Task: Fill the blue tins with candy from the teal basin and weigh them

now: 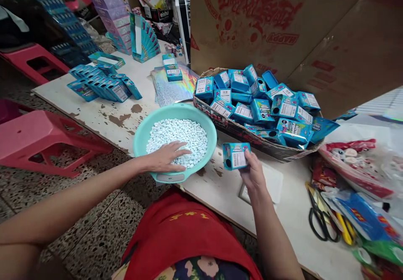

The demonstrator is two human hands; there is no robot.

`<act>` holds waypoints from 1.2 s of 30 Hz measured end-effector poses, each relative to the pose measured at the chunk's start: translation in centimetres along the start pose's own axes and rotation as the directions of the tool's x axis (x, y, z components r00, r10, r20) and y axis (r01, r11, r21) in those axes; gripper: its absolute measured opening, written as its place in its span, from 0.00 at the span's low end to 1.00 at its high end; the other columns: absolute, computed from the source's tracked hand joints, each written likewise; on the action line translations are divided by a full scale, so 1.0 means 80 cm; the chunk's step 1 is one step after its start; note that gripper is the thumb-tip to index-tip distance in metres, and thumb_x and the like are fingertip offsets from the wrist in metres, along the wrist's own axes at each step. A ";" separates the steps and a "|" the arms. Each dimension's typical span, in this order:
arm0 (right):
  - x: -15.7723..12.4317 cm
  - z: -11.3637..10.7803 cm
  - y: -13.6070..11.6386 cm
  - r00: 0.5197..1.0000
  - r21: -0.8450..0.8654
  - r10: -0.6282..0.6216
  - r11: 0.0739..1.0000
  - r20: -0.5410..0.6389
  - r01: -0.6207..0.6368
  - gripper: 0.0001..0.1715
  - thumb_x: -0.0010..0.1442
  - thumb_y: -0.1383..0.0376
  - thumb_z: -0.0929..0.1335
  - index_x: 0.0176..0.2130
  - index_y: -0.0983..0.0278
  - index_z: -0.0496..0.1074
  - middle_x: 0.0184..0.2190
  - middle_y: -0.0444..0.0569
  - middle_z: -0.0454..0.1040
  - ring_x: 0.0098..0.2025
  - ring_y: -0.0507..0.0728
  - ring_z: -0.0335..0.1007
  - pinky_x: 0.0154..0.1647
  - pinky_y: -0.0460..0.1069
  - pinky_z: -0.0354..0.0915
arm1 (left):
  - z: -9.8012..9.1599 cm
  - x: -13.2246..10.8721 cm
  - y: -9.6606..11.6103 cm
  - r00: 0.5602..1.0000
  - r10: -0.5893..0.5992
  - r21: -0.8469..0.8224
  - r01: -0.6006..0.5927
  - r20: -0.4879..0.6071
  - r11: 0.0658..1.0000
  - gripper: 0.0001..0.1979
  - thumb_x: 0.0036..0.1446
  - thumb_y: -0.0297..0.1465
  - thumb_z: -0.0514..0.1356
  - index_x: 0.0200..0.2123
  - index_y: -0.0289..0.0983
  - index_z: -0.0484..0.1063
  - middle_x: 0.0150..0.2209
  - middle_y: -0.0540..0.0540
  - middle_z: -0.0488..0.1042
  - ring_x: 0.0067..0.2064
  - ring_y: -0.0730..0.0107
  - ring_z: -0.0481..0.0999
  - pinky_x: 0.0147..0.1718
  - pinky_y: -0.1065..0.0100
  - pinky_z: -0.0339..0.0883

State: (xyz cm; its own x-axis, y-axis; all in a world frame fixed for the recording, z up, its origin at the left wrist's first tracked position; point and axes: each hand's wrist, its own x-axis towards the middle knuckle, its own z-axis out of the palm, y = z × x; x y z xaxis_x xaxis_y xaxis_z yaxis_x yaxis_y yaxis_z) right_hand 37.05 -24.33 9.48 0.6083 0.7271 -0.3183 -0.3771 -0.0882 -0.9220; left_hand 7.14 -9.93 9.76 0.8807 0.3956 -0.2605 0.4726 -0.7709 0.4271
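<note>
My left hand (166,157) lies over the near part of a turquoise plastic basin (211,135), its fingers spread and touching the small pale candies (176,133) inside. To the right of the basin, my right hand (256,173) grips a small blue candy box (236,156) by its right side, above the table. The box's printed side faces me; whether anything is in it, I cannot tell. Just beyond that hand, a cut-down carton (233,134) is heaped with similar blue candy boxes (262,110).
A white scale-like device (270,183) sits beneath my right wrist. Scissors (321,217) and plastic packets (362,215) lie at the right. Finished-looking blue boxes (103,85) stand in rows at the left. A large cardboard box (252,32) rises behind; pink stools (47,141) flank the table.
</note>
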 end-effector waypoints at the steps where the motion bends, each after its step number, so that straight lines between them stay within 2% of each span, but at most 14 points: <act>1: 0.000 -0.004 0.010 0.998 0.043 0.051 0.998 0.031 -0.053 0.25 0.45 0.47 0.75 0.36 0.60 0.70 0.35 0.46 0.77 0.36 0.57 0.75 0.37 0.54 0.72 | 0.002 0.000 0.000 1.000 -0.011 -0.006 0.011 0.029 1.000 0.30 0.62 0.52 0.49 0.65 0.54 0.56 0.70 0.46 0.49 0.69 0.44 0.49 0.62 0.46 0.48; 3: -0.003 -0.009 0.028 0.992 0.095 0.091 0.991 0.088 -0.099 0.26 0.45 0.46 0.74 0.37 0.59 0.70 0.38 0.47 0.77 0.40 0.59 0.75 0.40 0.56 0.73 | 0.008 0.008 0.000 0.996 -0.029 0.000 0.029 0.089 1.000 0.29 0.63 0.51 0.50 0.66 0.57 0.54 0.71 0.47 0.46 0.70 0.41 0.43 0.62 0.40 0.43; 6: -0.013 -0.015 0.046 0.992 0.062 0.062 0.996 0.108 -0.069 0.30 0.43 0.50 0.76 0.43 0.57 0.68 0.42 0.46 0.76 0.44 0.59 0.74 0.42 0.56 0.72 | 0.017 0.026 -0.002 0.997 -0.048 0.050 0.045 0.057 0.998 0.31 0.59 0.50 0.56 0.65 0.56 0.57 0.71 0.46 0.46 0.70 0.38 0.40 0.62 0.34 0.38; 10: -0.024 -0.030 0.055 0.995 -0.238 -0.086 0.966 0.057 0.097 0.37 0.39 0.55 0.79 0.46 0.58 0.64 0.39 0.45 0.73 0.42 0.58 0.73 0.40 0.52 0.71 | 0.009 0.032 -0.024 0.995 -0.096 0.134 0.098 -0.015 0.986 0.27 0.58 0.44 0.58 0.61 0.52 0.64 0.68 0.43 0.55 0.69 0.37 0.46 0.62 0.34 0.35; 13: -0.028 -0.045 0.051 0.990 -0.470 -0.051 0.876 0.129 0.106 0.35 0.40 0.52 0.77 0.42 0.59 0.62 0.35 0.45 0.72 0.37 0.59 0.73 0.36 0.52 0.70 | -0.010 0.020 -0.046 0.980 -0.194 0.125 0.199 -0.051 0.972 0.33 0.56 0.49 0.59 0.64 0.51 0.60 0.69 0.42 0.52 0.69 0.38 0.47 0.63 0.37 0.38; 16: -0.025 -0.053 0.037 0.954 -0.706 0.003 0.673 0.299 0.219 0.31 0.47 0.52 0.73 0.47 0.60 0.64 0.38 0.47 0.73 0.37 0.59 0.72 0.38 0.54 0.68 | -0.023 0.010 -0.058 0.912 -0.388 0.084 0.401 -0.136 0.912 0.40 0.59 0.54 0.51 0.69 0.41 0.49 0.70 0.33 0.47 0.68 0.38 0.47 0.62 0.41 0.45; 19: -0.013 -0.041 0.022 0.879 -0.830 0.071 0.371 0.472 0.416 0.29 0.50 0.53 0.70 0.50 0.59 0.68 0.43 0.49 0.75 0.41 0.61 0.72 0.40 0.54 0.65 | -0.019 0.019 -0.047 0.816 -0.565 0.063 0.574 -0.121 0.816 0.44 0.58 0.58 0.47 0.67 0.31 0.54 0.67 0.24 0.50 0.67 0.29 0.48 0.59 0.39 0.50; 22: 0.001 -0.012 0.016 0.858 -0.869 0.141 0.126 0.494 0.479 0.32 0.47 0.51 0.72 0.50 0.59 0.70 0.40 0.51 0.77 0.39 0.63 0.73 0.33 0.51 0.60 | -0.002 0.039 -0.020 0.744 -0.665 -0.053 0.663 -0.057 0.747 0.50 0.52 0.62 0.50 0.65 0.29 0.55 0.67 0.21 0.48 0.65 0.21 0.47 0.56 0.37 0.53; 25: 0.013 0.014 0.020 0.832 -0.846 0.165 0.029 0.530 0.533 0.35 0.41 0.53 0.75 0.49 0.59 0.71 0.35 0.51 0.78 0.35 0.63 0.73 0.27 0.48 0.54 | 0.012 0.058 0.011 0.720 -0.691 -0.256 0.658 -0.059 0.708 0.49 0.45 0.59 0.59 0.63 0.33 0.58 0.67 0.23 0.48 0.64 0.18 0.49 0.54 0.36 0.55; 27: 0.019 0.018 0.021 0.824 -0.840 0.171 0.052 0.540 0.540 0.31 0.39 0.54 0.76 0.44 0.59 0.72 0.31 0.49 0.77 0.32 0.61 0.72 0.25 0.48 0.53 | 0.018 0.067 0.027 0.726 -0.682 -0.414 0.598 -0.082 0.686 0.42 0.42 0.53 0.65 0.56 0.36 0.66 0.65 0.25 0.54 0.61 0.19 0.56 0.52 0.37 0.57; 29: 0.023 0.009 0.015 0.856 -0.868 0.155 0.162 0.493 0.470 0.26 0.40 0.53 0.75 0.38 0.60 0.71 0.27 0.46 0.76 0.29 0.59 0.71 0.26 0.48 0.57 | 0.022 0.074 0.036 0.724 -0.683 -0.545 0.536 -0.096 0.645 0.32 0.38 0.45 0.68 0.48 0.38 0.71 0.58 0.28 0.64 0.57 0.25 0.64 0.50 0.40 0.60; 31: 0.023 -0.005 0.003 0.893 -0.835 0.113 0.420 0.436 0.355 0.26 0.41 0.51 0.76 0.36 0.61 0.68 0.27 0.45 0.76 0.29 0.58 0.72 0.29 0.49 0.63 | 0.023 0.081 0.037 0.715 -0.691 -0.641 0.482 -0.107 0.598 0.26 0.34 0.38 0.70 0.40 0.39 0.73 0.49 0.34 0.72 0.53 0.33 0.70 0.48 0.47 0.64; 33: 0.018 -0.012 -0.012 0.919 -0.673 0.063 0.701 0.389 0.237 0.29 0.41 0.50 0.77 0.38 0.61 0.68 0.31 0.46 0.78 0.31 0.58 0.73 0.33 0.51 0.68 | 0.024 0.085 0.033 0.699 -0.706 -0.749 0.406 -0.115 0.523 0.21 0.29 0.31 0.71 0.33 0.40 0.73 0.39 0.39 0.76 0.49 0.40 0.73 0.43 0.54 0.68; 36: 0.003 0.005 -0.032 0.943 -0.412 -0.052 0.891 0.328 0.193 0.30 0.40 0.51 0.78 0.39 0.62 0.69 0.34 0.48 0.79 0.33 0.58 0.74 0.36 0.52 0.70 | 0.018 0.082 0.022 0.666 -0.741 -0.899 0.264 -0.093 0.350 0.16 0.29 0.30 0.72 0.25 0.40 0.71 0.31 0.42 0.74 0.38 0.50 0.76 0.30 0.63 0.68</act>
State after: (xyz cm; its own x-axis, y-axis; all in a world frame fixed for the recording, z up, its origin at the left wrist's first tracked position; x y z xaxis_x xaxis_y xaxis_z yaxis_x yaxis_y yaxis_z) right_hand 37.90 -23.62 11.86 0.3643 0.9138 -0.1796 0.0689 -0.2188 -0.9733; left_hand 13.72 -9.44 7.57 0.2391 0.8805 -0.4093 0.4266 0.2834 0.8589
